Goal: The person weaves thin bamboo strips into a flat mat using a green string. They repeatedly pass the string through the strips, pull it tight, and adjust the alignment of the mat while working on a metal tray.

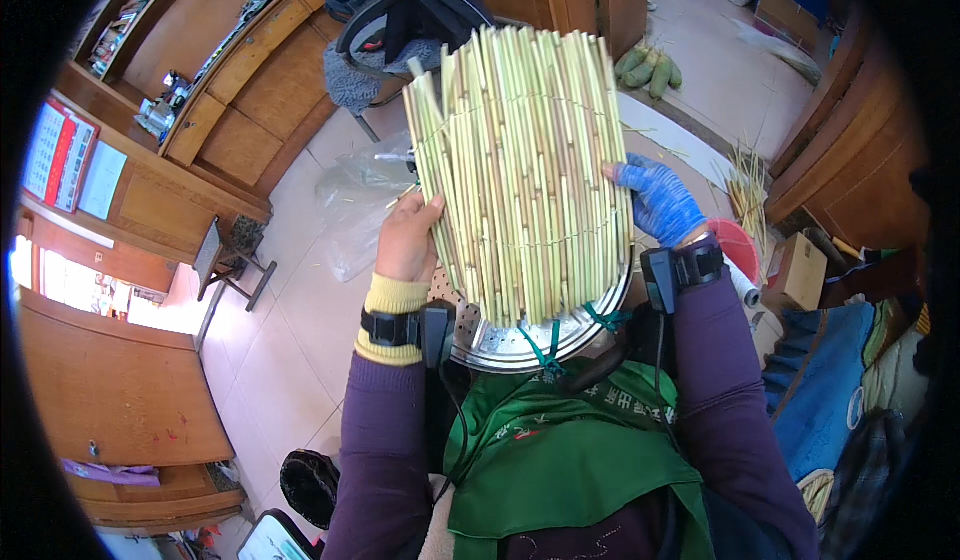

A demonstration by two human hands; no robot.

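Observation:
A mat of green and tan plant stalks (525, 177), stitched across in two rows, is held up before me between both hands. My left hand (409, 237), bare, grips its left edge with the thumb on the front. At the right edge my right hand (660, 196), in a blue fingerless glove, pinches the stalks with its thumb in front; its other fingers are mostly behind. A few stalks at the upper left splay apart from the rest. Beneath the mat sits a perforated round metal tray (510, 346), with green ties (551, 350) knotted on its rim.
A clear plastic bag (349, 222) lies on the tiles to the left, beyond a small folding stool (229, 264). Loose stalks (746, 185) lean by a pink basin (733, 249) at right, near a cardboard box (796, 271). Behind the mat stands a chair piled with dark clothing (409, 16).

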